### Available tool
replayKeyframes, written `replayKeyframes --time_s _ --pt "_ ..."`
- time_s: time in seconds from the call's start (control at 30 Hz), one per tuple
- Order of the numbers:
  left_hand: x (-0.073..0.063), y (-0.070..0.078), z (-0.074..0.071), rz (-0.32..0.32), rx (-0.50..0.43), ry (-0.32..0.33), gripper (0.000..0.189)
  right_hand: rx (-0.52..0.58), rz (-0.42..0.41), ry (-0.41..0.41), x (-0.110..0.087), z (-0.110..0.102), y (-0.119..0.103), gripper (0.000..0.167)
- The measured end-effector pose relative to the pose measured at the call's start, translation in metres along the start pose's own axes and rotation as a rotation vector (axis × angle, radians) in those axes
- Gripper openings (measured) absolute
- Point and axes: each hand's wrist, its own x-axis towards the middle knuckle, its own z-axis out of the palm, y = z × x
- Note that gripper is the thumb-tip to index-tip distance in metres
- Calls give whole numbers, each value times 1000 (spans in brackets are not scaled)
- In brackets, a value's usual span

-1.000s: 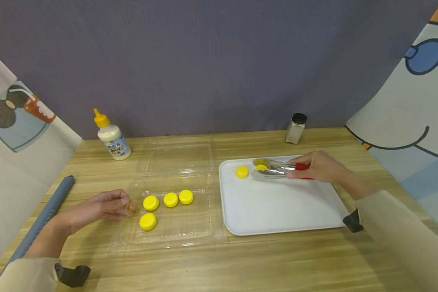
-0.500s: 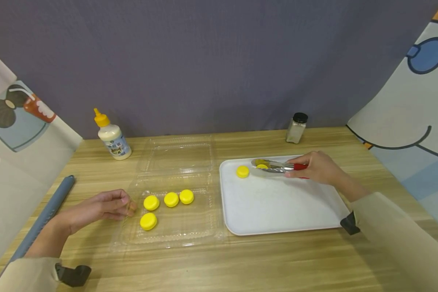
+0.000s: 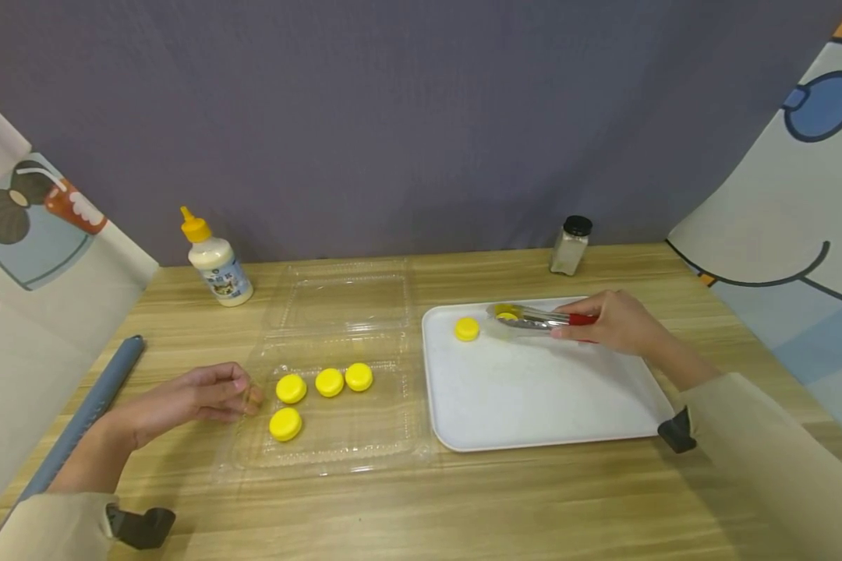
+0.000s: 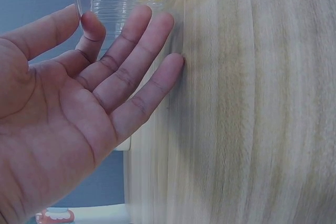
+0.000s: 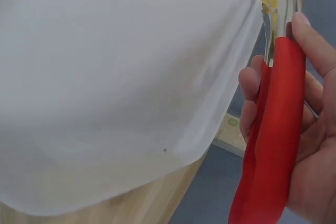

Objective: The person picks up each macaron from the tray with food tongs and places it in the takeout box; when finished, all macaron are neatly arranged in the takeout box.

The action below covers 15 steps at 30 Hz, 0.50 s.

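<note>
My right hand (image 3: 616, 321) grips metal tongs (image 5: 275, 114) by their red handles, also large in the right wrist view. The tongs' tips close around a yellow macaron (image 3: 507, 317) at the back of the white tray (image 3: 533, 397), partly hiding it. A second yellow macaron (image 3: 466, 329) lies to its left on the tray. My left hand (image 3: 206, 393) pinches the left edge of a clear plastic clamshell container (image 3: 337, 444) between thumb and index finger; in the left wrist view its other fingers (image 4: 157, 85) are spread loosely. Several yellow macarons (image 3: 285, 425) sit inside the container.
The container's lid (image 3: 344, 300) lies folded back behind it. A squeeze bottle (image 3: 217, 269) with a yellow cap stands back left, a jar (image 3: 571, 247) with a black lid back right. A grey-blue rod-shaped thing (image 3: 91, 413) lies along the left.
The tongs' arms have drawn closer together around the macaron on the tray, which has shifted very slightly right. My left hand stays at the container's edge.
</note>
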Motion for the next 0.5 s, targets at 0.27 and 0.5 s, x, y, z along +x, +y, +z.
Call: replayKeyframes --time_s 0.27,0.5 --pt "0 1 -1 -9 -3 -3 25 -25 -13 21 -4 -14 -10 55" --pt "0 1 -2 -12 5 -5 26 -50 -82 23 -8 -23 -25 49"
